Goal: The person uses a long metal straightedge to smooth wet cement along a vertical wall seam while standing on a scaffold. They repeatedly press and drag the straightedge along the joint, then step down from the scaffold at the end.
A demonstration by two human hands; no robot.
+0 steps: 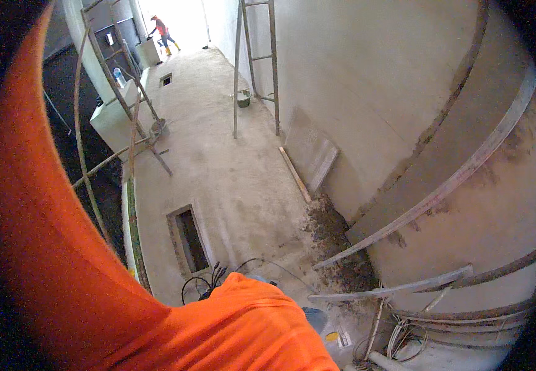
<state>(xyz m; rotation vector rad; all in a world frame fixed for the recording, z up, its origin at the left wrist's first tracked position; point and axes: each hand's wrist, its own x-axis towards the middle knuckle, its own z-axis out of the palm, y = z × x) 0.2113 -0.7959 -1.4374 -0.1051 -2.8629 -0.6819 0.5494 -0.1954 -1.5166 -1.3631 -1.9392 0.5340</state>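
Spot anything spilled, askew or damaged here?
Yes: dark wet mortar debris lies spilled on the grey concrete floor at the wall's foot, and a flat grey board leans loosely against the plastered wall.

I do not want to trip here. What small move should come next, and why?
Probably one careful step toward the wall, placed clear of the cables. Neither hand shows; only the orange sleeve does. The strips lean against the wall, out of reach it seems, with dark mortar on the floor below them.
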